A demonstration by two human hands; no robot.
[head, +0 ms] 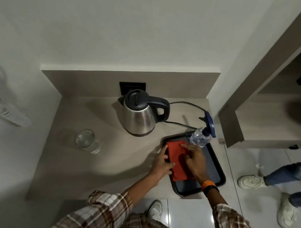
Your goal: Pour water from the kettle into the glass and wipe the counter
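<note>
Beige counter [84, 164] set into a pale-walled alcove, glossy white floor tiles past its front edge. Black socket plate [132, 87] on the low back panel. Steel kettle [139, 115] with dark lid and handle near the back edge, upright on its base, cord [185, 104] looping toward the right edge. Clear glass [86, 140] well apart toward the left edge, upright; water level hard to judge. Dark tray [216, 173] at the front right corner, carrying a red cloth [175, 156] and a clear spray bottle [201, 137] with blue trigger at its far corner.

Left hand [163, 164] pressed on the cloth's left edge, fingers loosely spread, thumb on the fabric. Right hand [195, 159] fingertips down on the cloth's right part, fingers bent; pinching or merely pressing, cannot tell. Orange and black bands [210, 187] at the right wrist, plaid sleeves below.

Cloth partly covered by both hands. White object at far left blurred, unidentifiable. Second person at the right cut off, only jeans and pale shoes [250, 182] showing. Dark framed panel at top right cropped.
</note>
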